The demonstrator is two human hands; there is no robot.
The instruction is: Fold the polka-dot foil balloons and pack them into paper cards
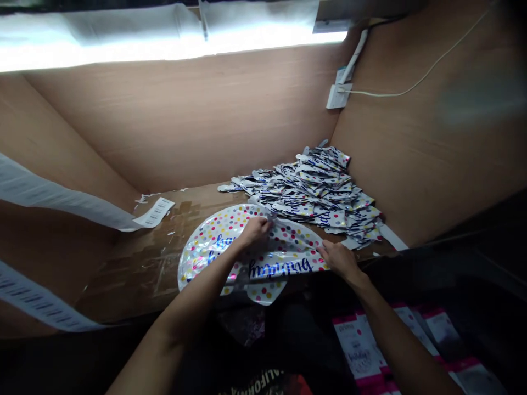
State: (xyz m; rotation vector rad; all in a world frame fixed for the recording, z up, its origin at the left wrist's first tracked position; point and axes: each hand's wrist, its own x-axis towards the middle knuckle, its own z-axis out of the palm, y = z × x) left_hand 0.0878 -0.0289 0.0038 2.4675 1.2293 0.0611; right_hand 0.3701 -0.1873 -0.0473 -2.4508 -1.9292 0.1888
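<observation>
A flat, uninflated foil balloon (284, 244), white with coloured dots and blue birthday lettering, lies partly folded at the front of the bench. My left hand (256, 229) is closed on its upper edge near the middle. At its right side, my right hand (337, 257) pinches the edge. Beneath and to the left shows a second round dotted foil sheet (201, 241); whether it is a separate balloon or part of the same one I cannot tell. A dotted flap hangs over the front edge. Behind my hands is a heap of folded foil balloons (304, 192).
Wooden panels enclose the taped cardboard bench top (135, 269). A strip of barcode labels (156, 213) trails in from the left, with another label strip (45, 302) below. A power socket (339, 96) with a cable is in the back corner. Pink-edged packets (358, 345) lie below right.
</observation>
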